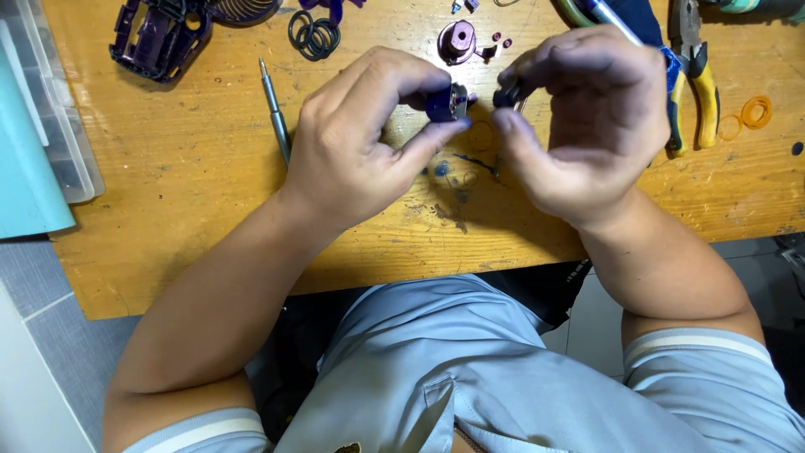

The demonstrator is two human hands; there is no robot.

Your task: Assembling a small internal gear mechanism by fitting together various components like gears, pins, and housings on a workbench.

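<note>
looking down from the head camera, your left hand (360, 143) pinches a small blue and silver motor-like part (446, 103) between thumb and fingertips, held just above the wooden table (193, 168). your right hand (579, 117) closes its fingers on a small dark piece (508, 95), just right of the blue part and nearly touching it. left of the blue part a slim screwdriver (275, 117) lies on the table. beyond it sits a purple round cap (457, 42), with black rubber rings (314, 35) farther left. yellow-handled pliers (696, 75) lie well to its right, orange rings (750, 113) past them.
</note>
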